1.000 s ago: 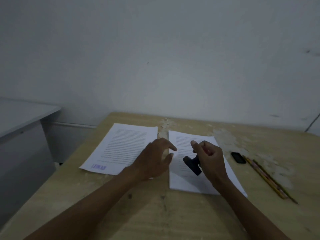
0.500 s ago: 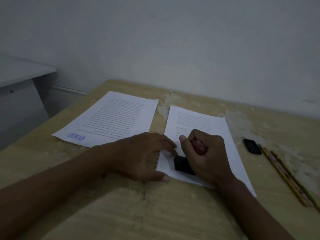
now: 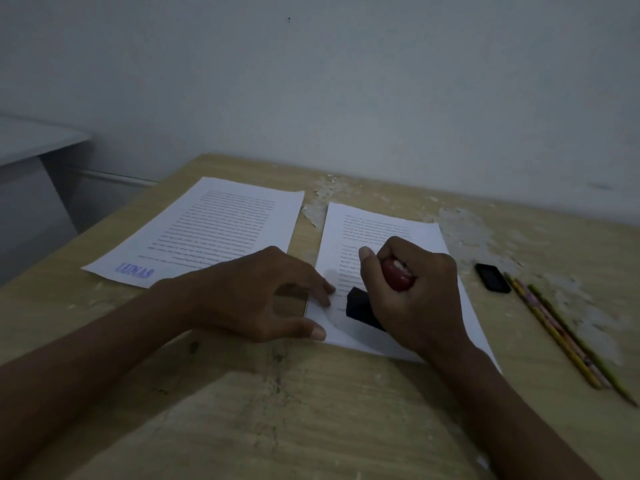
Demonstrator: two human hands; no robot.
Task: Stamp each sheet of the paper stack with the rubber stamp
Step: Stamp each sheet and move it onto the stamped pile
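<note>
We have the rubber stamp (image 3: 367, 306) pressed down near the lower left corner of the top sheet of the paper stack (image 3: 388, 233), our right hand (image 3: 412, 289) clenched in a fist around its red knob so the push goes straight down through the black base. The base looks flat on the paper, which we judge means the print is being made now. Our left hand (image 3: 256, 296) grips nothing; its fingertips and thumb rest on the stack's left edge, pinning the sheets so they cannot slide or lift under the stamp. The stamped sheet (image 3: 214, 230), marked in blue at its lower left corner, lies apart on the left, keeping finished work clear of the stack. The small black object (image 3: 492, 277), perhaps an ink pad or cap, and the pencils (image 3: 561, 334) sit to the right on the wooden desk (image 3: 311, 410), near but out of the way.
</note>
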